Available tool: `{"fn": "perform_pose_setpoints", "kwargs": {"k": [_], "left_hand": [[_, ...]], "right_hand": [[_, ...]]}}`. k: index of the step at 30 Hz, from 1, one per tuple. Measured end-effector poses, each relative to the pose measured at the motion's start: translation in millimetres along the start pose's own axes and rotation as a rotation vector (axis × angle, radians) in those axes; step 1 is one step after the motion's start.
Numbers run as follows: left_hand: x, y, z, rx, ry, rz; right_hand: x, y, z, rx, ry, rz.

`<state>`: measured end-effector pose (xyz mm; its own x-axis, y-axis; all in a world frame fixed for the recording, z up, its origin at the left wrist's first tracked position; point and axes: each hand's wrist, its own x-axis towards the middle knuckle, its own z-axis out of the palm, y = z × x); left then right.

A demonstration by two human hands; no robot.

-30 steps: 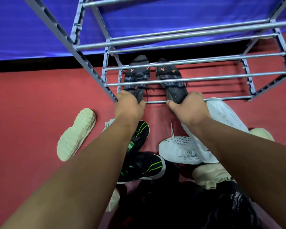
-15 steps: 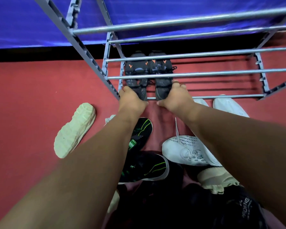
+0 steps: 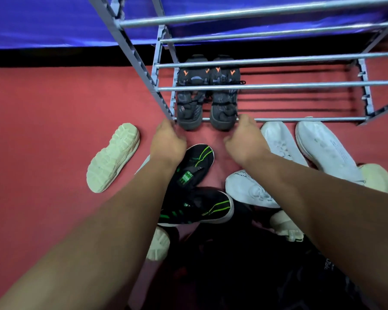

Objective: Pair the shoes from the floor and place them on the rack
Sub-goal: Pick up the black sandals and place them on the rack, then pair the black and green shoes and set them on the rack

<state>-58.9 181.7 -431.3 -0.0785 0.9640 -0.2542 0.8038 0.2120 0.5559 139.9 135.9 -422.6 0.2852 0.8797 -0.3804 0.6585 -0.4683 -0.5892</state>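
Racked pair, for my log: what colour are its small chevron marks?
Orange chevron marks, on dark grey shoes; head view.

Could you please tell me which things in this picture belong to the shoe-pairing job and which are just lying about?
Part of the job:
- dark pair on the rack
- black-and-green shoes
- white shoes
- cream shoe, sole up

Just there:
- red floor
- blue sheet

Two dark shoes [image 3: 207, 95] sit paired on the rack [image 3: 278, 86] — both hands, left [image 3: 167, 140] and right [image 3: 244, 139], hover empty just before them.
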Motion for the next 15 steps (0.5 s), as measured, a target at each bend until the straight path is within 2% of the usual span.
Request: {"fn": "perform_pose_setpoints", "kwargs": {"k": [4,6,11,15], "left_hand": [[-33.5,-27.6,-21.9,0.026,-0.009,0.101],[-51.1,-42.5,-32.6,0.052,-0.033,0.138],[-98.6,-82.2,-45.1,0.344,-0.198,0.121],[-121.8,-106.2,-44.7,0.392,-0.355,0.045]], "right_hand": [[-42.7,6.2,6.9,-0.138,-0.045,-0.129],[-65.6,9.1,11.9,-0.195,-0.127,-0.230],[-115.5,26.6,29.5,-0.424,-0.430,-0.500],[-130.8,36.3,42.9,-0.633,-0.468,-0.543]]}}
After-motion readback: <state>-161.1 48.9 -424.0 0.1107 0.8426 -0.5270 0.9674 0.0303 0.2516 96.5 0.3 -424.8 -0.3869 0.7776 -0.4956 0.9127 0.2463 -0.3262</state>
